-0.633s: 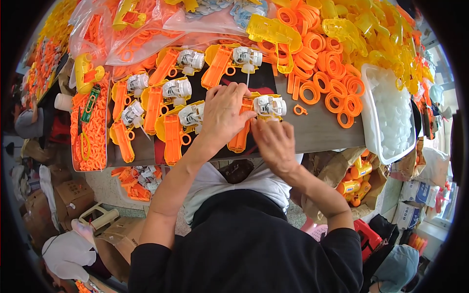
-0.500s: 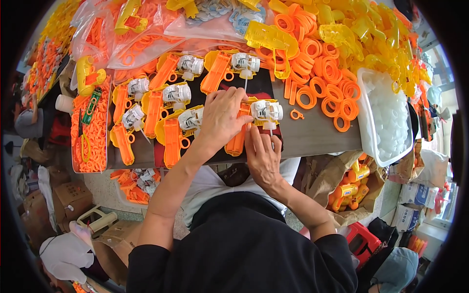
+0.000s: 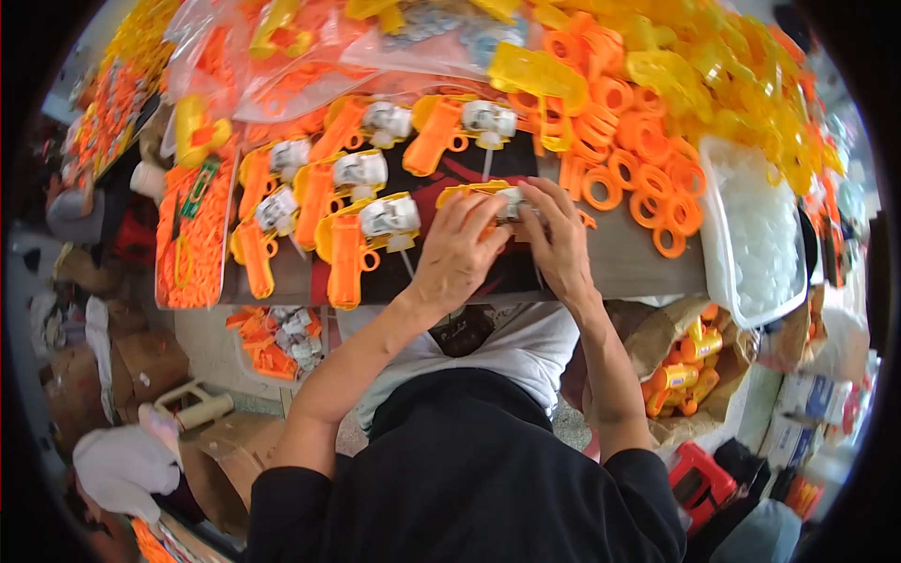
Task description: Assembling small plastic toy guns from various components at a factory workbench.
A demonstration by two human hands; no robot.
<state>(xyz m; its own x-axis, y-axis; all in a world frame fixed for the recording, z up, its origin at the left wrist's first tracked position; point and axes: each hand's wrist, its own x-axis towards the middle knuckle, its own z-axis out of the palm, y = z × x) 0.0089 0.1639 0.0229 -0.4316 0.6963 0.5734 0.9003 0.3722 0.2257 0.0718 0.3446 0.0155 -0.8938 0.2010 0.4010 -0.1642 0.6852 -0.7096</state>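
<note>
Cluttered with orange and yellow plastic, the table ran across the upper half of the frame, a dark mat under its middle. Both hands met at centre frame over one toy gun. It lay just above the fingers, its long axis running roughly left to right, yellow shell toward the left and a white-and-grey mechanism toward the right. The left hand lay over its left part, fingers curled loosely down on the yellow shell; the right hand pressed on the white end, fingers bent and closed around it. Both hands were equally near, each touching it. How firmly either gripped was hard to tell, since the fingers hid most of the piece.

Finished-looking toy guns with orange grips lay in rows to the left. Orange rings were heaped at upper right, beside a white tub of pale small parts at the right edge.
</note>
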